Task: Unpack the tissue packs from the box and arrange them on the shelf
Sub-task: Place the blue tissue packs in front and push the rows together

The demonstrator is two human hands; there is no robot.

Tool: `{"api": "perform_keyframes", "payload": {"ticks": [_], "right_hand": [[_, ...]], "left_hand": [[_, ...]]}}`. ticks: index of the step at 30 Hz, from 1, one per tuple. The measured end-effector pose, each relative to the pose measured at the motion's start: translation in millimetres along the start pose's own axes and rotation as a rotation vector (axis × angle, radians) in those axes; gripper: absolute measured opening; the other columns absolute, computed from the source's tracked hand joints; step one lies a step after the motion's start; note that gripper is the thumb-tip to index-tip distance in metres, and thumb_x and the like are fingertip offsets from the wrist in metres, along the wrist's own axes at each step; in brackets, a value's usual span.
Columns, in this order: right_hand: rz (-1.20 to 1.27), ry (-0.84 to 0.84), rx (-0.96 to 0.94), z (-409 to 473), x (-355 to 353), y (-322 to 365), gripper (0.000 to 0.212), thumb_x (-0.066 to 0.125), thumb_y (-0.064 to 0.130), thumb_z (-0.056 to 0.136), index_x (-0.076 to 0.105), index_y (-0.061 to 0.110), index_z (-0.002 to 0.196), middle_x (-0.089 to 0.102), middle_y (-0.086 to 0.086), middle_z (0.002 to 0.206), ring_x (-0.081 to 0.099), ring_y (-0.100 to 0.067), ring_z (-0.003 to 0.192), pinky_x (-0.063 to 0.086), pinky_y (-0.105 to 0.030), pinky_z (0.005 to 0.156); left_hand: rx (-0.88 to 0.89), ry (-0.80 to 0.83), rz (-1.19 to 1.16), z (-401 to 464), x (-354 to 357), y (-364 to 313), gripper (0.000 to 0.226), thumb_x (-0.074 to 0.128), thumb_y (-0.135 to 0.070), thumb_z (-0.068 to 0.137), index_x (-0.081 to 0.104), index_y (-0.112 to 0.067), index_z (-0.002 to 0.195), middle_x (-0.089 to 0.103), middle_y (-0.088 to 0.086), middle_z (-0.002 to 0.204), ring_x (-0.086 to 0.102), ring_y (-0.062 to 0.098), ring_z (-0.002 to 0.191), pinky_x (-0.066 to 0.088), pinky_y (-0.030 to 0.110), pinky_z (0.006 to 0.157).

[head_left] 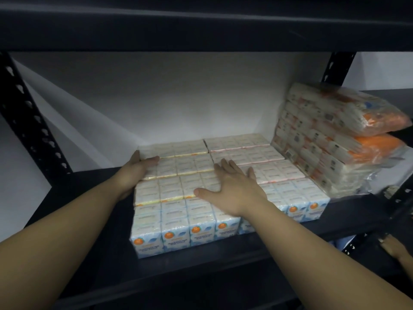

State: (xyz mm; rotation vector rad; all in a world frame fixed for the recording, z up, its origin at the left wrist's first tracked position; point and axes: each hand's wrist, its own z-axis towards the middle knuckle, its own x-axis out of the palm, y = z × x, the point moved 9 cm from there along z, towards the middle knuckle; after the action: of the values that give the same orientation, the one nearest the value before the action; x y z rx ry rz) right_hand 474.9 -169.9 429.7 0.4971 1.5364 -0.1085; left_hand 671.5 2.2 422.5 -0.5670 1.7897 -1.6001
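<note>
Two bare forearms were seen reaching in from the bottom of the frame toward a dark metal shelf. At centre, the right hand was laid flat, fingers straight and spread, on top of the tissue packs, which were set in rows in a single layer across the middle of the shelf board. At centre left, the left hand was pressed against the left side of the same layer, fingers extended over its top edge, thumb up; nothing was gripped by either hand. The front row's blue-and-white labels with orange circles were turned toward the camera. At right of frame, a stack of plastic-wrapped bundles with orange ends was piled beside the layer, touching it. A perforated upright was visible at upper left, and another person's hand at the lower right corner.
</note>
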Motion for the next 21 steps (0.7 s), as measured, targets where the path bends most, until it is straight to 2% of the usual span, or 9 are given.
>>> {"api": "perform_keyframes", "payload": {"ticks": [2, 5, 7, 9, 11, 15, 17, 21], "right_hand": [[-0.002, -0.003, 0.001, 0, 0, 0, 0.115, 0.025, 0.097, 0.080, 0.006, 0.025, 0.167, -0.004, 0.006, 0.175, -0.007, -0.014, 0.160, -0.006, -0.058, 0.127], [0.002, -0.006, 0.004, 0, -1, 0, 0.115, 0.026, 0.097, 0.079, 0.007, 0.025, 0.167, -0.004, 0.005, 0.175, -0.007, -0.014, 0.160, -0.006, -0.058, 0.127], [0.000, -0.005, 0.006, 0, -1, 0, 0.116, 0.025, 0.097, 0.079, 0.007, 0.025, 0.167, -0.004, 0.005, 0.175, -0.006, -0.015, 0.160, -0.005, -0.058, 0.127], [-0.004, -0.005, 0.008, 0, -1, 1, 0.116, 0.025, 0.098, 0.079, 0.007, 0.024, 0.167, -0.004, 0.005, 0.175, -0.006, -0.015, 0.160, -0.005, -0.058, 0.127], [-0.003, -0.011, 0.009, 0, -2, 1, 0.117, 0.025, 0.098, 0.078, 0.007, 0.025, 0.167, -0.003, 0.005, 0.175, -0.005, -0.015, 0.160, -0.005, -0.058, 0.127], [0.051, -0.038, 0.014, -1, -5, 0, 0.119, 0.031, 0.098, 0.077, 0.008, 0.023, 0.167, 0.002, 0.004, 0.175, -0.002, -0.014, 0.161, -0.004, -0.056, 0.128], [0.084, -0.071, 0.007, -2, -8, -1, 0.119, 0.035, 0.096, 0.077, 0.012, 0.022, 0.167, 0.008, 0.004, 0.175, 0.002, -0.014, 0.161, -0.002, -0.055, 0.128], [0.172, -0.127, 0.002, -1, -11, -5, 0.116, 0.039, 0.097, 0.075, 0.025, 0.023, 0.164, 0.022, 0.003, 0.172, 0.013, -0.016, 0.159, 0.002, -0.054, 0.129]], "left_hand": [[-0.010, -0.022, -0.029, 3, 0, -1, 0.045, 0.066, -0.037, 0.100, 0.054, -0.016, 0.138, 0.072, 0.009, 0.127, 0.072, 0.028, 0.114, 0.056, 0.044, 0.095], [-0.041, -0.017, -0.032, 5, 9, -2, 0.051, 0.070, -0.045, 0.095, 0.051, -0.020, 0.134, 0.068, 0.009, 0.128, 0.073, 0.018, 0.105, 0.058, 0.031, 0.084], [-0.058, -0.037, -0.022, 4, 16, -5, 0.014, 0.060, -0.034, 0.103, 0.052, -0.028, 0.113, 0.066, 0.001, 0.114, 0.071, 0.010, 0.087, 0.054, 0.015, 0.067], [-0.081, -0.047, -0.050, -1, 22, -10, 0.010, 0.053, -0.032, 0.107, 0.046, -0.035, 0.101, 0.062, -0.006, 0.109, 0.066, 0.009, 0.086, 0.051, 0.015, 0.062], [-0.084, -0.050, -0.089, -2, 19, -8, 0.006, 0.053, -0.038, 0.106, 0.048, -0.034, 0.109, 0.063, -0.003, 0.111, 0.067, 0.017, 0.099, 0.050, 0.023, 0.070], [-0.070, -0.042, -0.146, -7, 11, -6, 0.043, 0.053, -0.049, 0.103, 0.053, -0.023, 0.137, 0.068, 0.008, 0.128, 0.069, 0.027, 0.116, 0.054, 0.038, 0.090], [-0.072, -0.045, -0.158, -13, 6, -5, 0.049, 0.053, -0.054, 0.102, 0.056, -0.021, 0.138, 0.071, 0.009, 0.128, 0.069, 0.030, 0.119, 0.051, 0.046, 0.103], [-0.050, -0.105, -0.189, -32, -6, 1, 0.055, 0.042, -0.057, 0.105, 0.066, -0.016, 0.133, 0.072, 0.012, 0.129, 0.068, 0.031, 0.122, 0.044, 0.050, 0.110]]}}
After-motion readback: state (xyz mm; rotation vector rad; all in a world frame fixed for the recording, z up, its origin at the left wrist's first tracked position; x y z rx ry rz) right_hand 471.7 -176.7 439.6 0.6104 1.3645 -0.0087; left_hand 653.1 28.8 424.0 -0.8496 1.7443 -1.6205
